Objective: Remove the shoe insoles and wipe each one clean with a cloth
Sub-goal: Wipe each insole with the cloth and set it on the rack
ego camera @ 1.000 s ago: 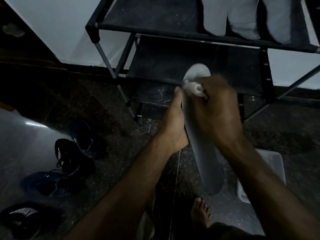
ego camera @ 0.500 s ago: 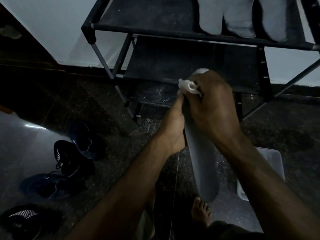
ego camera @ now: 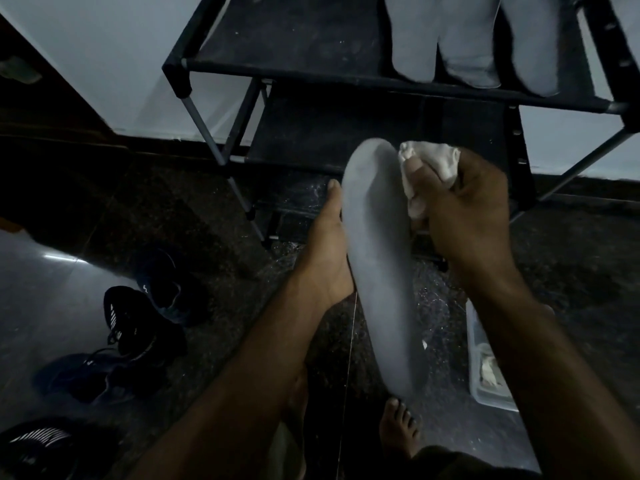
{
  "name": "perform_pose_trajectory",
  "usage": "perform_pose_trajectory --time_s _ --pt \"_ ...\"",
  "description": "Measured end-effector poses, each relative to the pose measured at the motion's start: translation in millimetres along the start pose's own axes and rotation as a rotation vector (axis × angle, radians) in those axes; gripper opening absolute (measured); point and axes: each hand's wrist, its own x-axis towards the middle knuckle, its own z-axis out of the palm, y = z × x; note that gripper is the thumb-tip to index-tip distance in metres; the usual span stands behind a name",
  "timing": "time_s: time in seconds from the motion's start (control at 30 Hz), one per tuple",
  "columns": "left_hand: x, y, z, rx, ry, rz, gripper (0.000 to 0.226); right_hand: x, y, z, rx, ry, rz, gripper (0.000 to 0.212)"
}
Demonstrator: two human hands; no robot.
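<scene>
in front of the shoe rack (ego camera: pixel 346 67), the right hand (ego camera: pixel 464 216), its grip clenched on the cloth (ego camera: pixel 429 164), has slid off the insole (ego camera: pixel 377 258) toe to its right edge, the left hand (ego camera: pixel 329 251) gripping the insole's left side, so that pass looks finished.

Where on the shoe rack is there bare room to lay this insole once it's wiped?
The top shelf is bare from its left corner post to the three insoles crowding its right end. The lower shelf also looks bare, though the held insole and the cloth hide part of its front.
</scene>
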Motion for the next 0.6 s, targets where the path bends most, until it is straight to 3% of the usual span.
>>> perform_pose_trajectory --time_s 0.2,0.43,0.6 --pt "5 28 -11 -0.076 0.179 0.055 0.063 -17 -1 3 0.049 -0.181 0.089 0.020" --pt "-12 43 2 -0.165 0.217 0.108 0.077 -35 3 7 -0.003 -0.445 0.175 0.013" --pt "-15 41 9 -0.187 0.236 0.065 0.083 -43 9 7 -0.023 -0.408 0.212 0.012"
